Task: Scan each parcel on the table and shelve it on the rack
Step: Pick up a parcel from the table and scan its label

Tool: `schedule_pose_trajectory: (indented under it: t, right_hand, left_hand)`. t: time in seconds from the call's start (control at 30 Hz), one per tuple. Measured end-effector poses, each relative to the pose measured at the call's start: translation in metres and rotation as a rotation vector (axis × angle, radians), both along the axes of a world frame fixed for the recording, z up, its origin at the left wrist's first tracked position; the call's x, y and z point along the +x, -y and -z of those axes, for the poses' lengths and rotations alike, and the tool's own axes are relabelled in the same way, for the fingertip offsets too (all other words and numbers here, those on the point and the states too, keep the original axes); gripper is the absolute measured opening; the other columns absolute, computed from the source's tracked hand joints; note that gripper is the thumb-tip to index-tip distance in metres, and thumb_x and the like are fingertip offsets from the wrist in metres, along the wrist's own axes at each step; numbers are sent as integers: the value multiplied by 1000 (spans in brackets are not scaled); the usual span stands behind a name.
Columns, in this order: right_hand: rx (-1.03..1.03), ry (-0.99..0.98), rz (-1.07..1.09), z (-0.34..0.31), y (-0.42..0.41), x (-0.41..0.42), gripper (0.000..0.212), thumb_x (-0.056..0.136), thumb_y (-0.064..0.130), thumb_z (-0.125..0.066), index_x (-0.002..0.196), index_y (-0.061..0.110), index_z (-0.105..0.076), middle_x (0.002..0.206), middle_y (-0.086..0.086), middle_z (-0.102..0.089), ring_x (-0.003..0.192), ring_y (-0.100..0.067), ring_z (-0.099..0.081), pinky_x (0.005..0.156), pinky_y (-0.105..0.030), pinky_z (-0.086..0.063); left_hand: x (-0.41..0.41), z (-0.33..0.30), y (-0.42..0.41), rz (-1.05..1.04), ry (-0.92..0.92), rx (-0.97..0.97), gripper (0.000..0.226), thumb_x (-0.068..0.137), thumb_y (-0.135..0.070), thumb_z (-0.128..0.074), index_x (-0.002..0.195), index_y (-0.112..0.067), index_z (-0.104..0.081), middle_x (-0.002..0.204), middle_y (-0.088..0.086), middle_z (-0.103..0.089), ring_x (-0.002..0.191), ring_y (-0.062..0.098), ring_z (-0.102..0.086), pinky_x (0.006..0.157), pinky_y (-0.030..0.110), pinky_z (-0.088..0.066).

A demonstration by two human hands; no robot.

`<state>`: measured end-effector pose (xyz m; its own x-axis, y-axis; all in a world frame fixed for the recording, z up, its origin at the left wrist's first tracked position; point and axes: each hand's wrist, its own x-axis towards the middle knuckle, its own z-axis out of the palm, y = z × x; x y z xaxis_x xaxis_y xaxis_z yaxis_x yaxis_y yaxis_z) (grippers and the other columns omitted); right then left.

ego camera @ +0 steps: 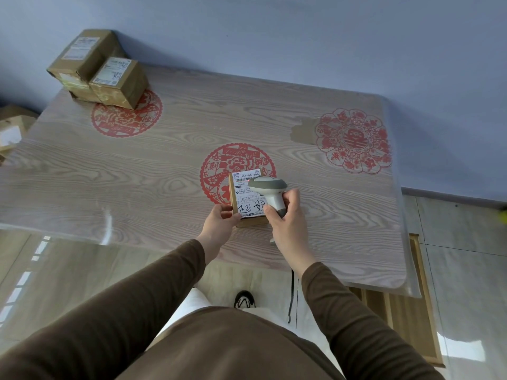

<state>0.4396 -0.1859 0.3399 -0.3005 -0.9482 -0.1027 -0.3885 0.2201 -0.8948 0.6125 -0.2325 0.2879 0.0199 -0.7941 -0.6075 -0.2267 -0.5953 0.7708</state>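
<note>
If the scanner tilts off the barcode, the read probably fails, since its red light sits right at the label's top edge. Right hand fingers clench the handle; left hand fingers pinch the parcel (flat on the tabletop, near edge).

A small brown parcel lies flat, white label up, under the grey scanner; three parcels sit stacked far left.

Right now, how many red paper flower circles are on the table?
3: one far left beside the stacked boxes, one partly under the parcel, one far right.
</note>
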Motion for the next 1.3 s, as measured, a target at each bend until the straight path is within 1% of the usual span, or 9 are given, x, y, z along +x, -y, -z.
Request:
schedule_pose_trajectory:
  t: [0.1,0.23,0.4,0.53,0.8,0.93,1.1,1.17,1.3]
  right_hand:
    - [-3,1,9,-1,0,-1,29,98,28,-67,109,24,-41,92,2,-61,72,-27,-64,52,-50,-59]
    - [-11,122,53,-3,-3,-5,27,97,25,-71,111,19,-49,96,-8,-68,73,-28,-70,45,-28,-54]
    - [26,330,236,10,0,-33,21,95,19,-73,110,18,-58,98,-5,-67,76,-16,-67,63,-35,-62]
    - [129,464,491,37,7,-77,19,96,17,-74,112,8,-68,95,-8,-66,82,-21,-64,70,-33,-56]
    - [237,399,678,79,22,-123,34,95,18,-76,113,-8,-65,102,-14,-67,98,-30,-66,81,-34,-49]
    - [258,268,712,80,23,-115,19,96,13,-70,108,1,-64,102,-12,-66,96,-29,-64,84,-37,-50]
    - [195,-71,519,60,20,-80,36,95,13,-64,130,9,-62,135,-15,-60,126,-31,-53,106,-40,-45]
    - [141,-36,333,48,22,-56,38,99,18,-61,137,11,-60,138,-7,-60,129,-22,-54,109,-38,-43]
    - [354,262,-11,33,27,-10,46,108,34,-54,150,15,-51,146,1,-57,128,-14,-54,109,-35,-44]
  left_hand:
    - [0,-1,0,1,1,-1,33,99,-28,-68,127,-18,-56,121,3,-68,109,20,-65,89,36,-53]
    - [0,-2,0,-2,-8,6,32,99,-27,-68,127,-18,-56,120,2,-68,109,19,-65,90,35,-51]
    - [1,-3,0,9,-6,13,32,99,-28,-67,127,-19,-56,121,2,-68,112,19,-64,97,39,-52]
    - [1,-5,-2,14,-1,15,31,99,-28,-66,127,-20,-55,121,1,-68,112,19,-64,98,40,-52]
    - [0,-9,-1,35,22,21,31,100,-29,-66,127,-20,-55,121,0,-68,111,18,-64,98,40,-52]
    - [0,-11,-2,30,17,28,30,100,-28,-66,127,-20,-55,121,1,-68,111,18,-64,98,40,-53]
    - [-2,-13,-3,-21,-33,32,35,99,-23,-67,131,-20,-53,124,0,-67,112,17,-63,97,37,-51]
    - [-3,-15,-3,-40,-57,32,45,99,-23,-66,141,-23,-48,126,-2,-66,112,14,-62,97,34,-48]
    - [-6,-23,0,9,-77,16,56,103,-24,-60,154,-34,-39,128,-7,-66,107,7,-62,94,27,-47]
